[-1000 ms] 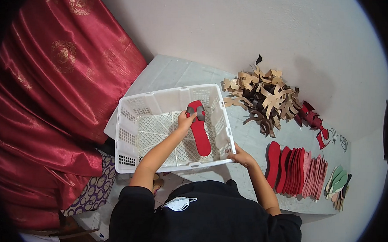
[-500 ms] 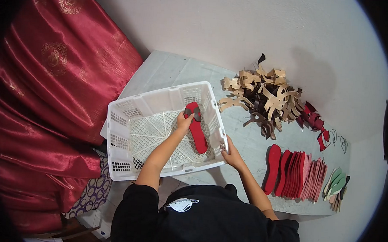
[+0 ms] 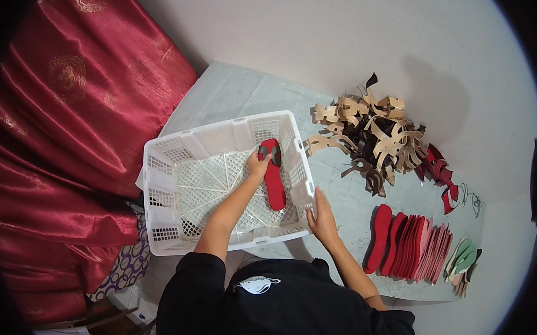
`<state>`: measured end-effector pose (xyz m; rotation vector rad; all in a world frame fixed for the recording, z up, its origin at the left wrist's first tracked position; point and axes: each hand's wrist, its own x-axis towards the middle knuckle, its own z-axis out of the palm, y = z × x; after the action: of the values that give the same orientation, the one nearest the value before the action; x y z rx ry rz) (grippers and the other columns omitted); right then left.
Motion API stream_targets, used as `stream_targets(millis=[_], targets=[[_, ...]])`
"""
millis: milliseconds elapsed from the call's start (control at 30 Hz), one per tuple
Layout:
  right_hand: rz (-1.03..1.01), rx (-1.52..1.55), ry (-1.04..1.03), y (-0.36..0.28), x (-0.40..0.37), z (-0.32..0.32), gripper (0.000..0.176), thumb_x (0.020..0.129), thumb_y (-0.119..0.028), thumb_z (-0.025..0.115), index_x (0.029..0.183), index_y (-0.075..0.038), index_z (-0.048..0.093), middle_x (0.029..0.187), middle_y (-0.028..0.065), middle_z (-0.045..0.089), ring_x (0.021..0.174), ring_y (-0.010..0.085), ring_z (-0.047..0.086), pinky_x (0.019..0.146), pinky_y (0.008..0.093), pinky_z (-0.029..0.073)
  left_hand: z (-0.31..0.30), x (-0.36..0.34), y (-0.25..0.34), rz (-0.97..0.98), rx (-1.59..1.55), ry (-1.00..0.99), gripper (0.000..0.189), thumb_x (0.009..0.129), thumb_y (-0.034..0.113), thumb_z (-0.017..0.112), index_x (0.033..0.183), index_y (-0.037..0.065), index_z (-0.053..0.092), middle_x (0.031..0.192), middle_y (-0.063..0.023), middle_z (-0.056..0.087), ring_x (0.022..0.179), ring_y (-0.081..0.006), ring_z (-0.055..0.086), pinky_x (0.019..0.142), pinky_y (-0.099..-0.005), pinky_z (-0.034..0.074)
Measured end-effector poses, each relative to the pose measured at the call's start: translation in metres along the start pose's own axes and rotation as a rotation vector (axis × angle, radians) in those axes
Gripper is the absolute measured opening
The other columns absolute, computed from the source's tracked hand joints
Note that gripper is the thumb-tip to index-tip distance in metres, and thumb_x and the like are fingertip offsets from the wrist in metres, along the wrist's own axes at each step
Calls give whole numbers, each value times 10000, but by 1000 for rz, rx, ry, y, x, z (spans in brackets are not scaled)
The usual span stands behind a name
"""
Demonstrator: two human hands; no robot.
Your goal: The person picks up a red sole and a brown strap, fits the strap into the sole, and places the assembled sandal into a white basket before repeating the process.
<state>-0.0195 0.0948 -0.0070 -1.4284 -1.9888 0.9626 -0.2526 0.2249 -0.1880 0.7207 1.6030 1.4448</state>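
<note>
In the head view, my left hand (image 3: pixel 258 166) is closed on a red sandal (image 3: pixel 274 183) with a dark brown strap, pinching it near the strap. The sandal is inside a white plastic crate (image 3: pixel 222 128) with a lattice floor, close to its right wall. At the crate's right corner is my right hand (image 3: pixel 322 219), its fingers stretched out past the rim and its thumb apart, by the crate's edge. The crate tilts over the front edge of the grey table (image 3: pixel 236 85).
Beige and brown straps (image 3: pixel 380 136) lie heaped at the back, with red straps (image 3: pixel 437 169) beside them. Red and pink soles (image 3: pixel 406 245) stand in a row to the right, near green pieces (image 3: pixel 465 257). A red curtain (image 3: pixel 71 159) hangs on the left.
The crate has shifted slightly left against the table, with the sandal still in my left hand. My right hand has turned a little, and its fingers show more outside the rim.
</note>
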Motion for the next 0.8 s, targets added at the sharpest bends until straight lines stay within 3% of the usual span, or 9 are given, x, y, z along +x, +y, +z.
stream_targets(millis=[33,133,300,333,400,433,500,700,800], targets=[[-195,-321,126,-6,1,1,604,741,-47,552,1287,-14,296,1292,246,320,1192,417,315,971,493,262,3,1,-2,28,62,56,347,675,140,709,946,-8,551,910,-93,593,798,-157,566,719,-282,441],[-342,-488,1,-25,14,3,601,727,-35,577,1272,-27,324,1338,204,265,1226,415,257,974,518,246,10,2,5,23,133,104,356,669,171,711,940,-2,557,913,-101,596,810,-177,564,738,-296,432],[-510,-463,-221,-24,44,43,505,762,-163,573,1225,-44,409,1338,195,273,1221,393,281,997,467,243,13,-20,42,-29,180,96,370,673,194,700,958,11,551,921,-114,599,851,-213,567,766,-325,426],[-509,-462,-223,-25,48,50,505,762,-163,573,1225,-44,409,1338,195,273,1221,393,281,997,467,243,14,-19,38,13,253,132,375,672,202,696,964,18,550,920,-119,600,853,-227,571,764,-332,428],[-323,-636,-542,-25,56,61,522,787,-234,539,1265,-93,384,1357,212,234,1236,397,256,1006,456,236,13,-17,31,53,323,168,379,671,210,692,969,25,549,920,-123,600,856,-242,574,762,-339,431],[-323,-638,-543,-24,60,67,522,787,-234,539,1265,-93,384,1357,212,234,1236,397,256,1006,456,236,11,-16,32,76,357,145,390,664,222,694,971,31,548,913,-126,600,854,-251,575,759,-344,432],[-253,-839,-761,-22,68,77,526,806,-282,496,1299,-166,353,1383,217,167,1250,412,217,1015,450,219,10,-15,34,101,387,124,400,658,234,696,973,37,548,906,-128,601,852,-261,576,755,-348,434],[-267,-805,-809,-7,77,100,534,804,-267,487,1313,-228,331,1413,187,66,1254,437,181,1016,465,205,6,0,13,56,407,83,430,625,277,716,944,36,556,887,-142,599,844,-287,574,744,-355,437],[-166,-830,-833,2,79,103,549,789,-264,497,1311,-219,334,1427,150,0,1254,435,187,1007,472,225,8,-2,15,110,458,134,393,623,258,735,886,11,579,818,-119,616,771,-233,587,701,-329,445]])
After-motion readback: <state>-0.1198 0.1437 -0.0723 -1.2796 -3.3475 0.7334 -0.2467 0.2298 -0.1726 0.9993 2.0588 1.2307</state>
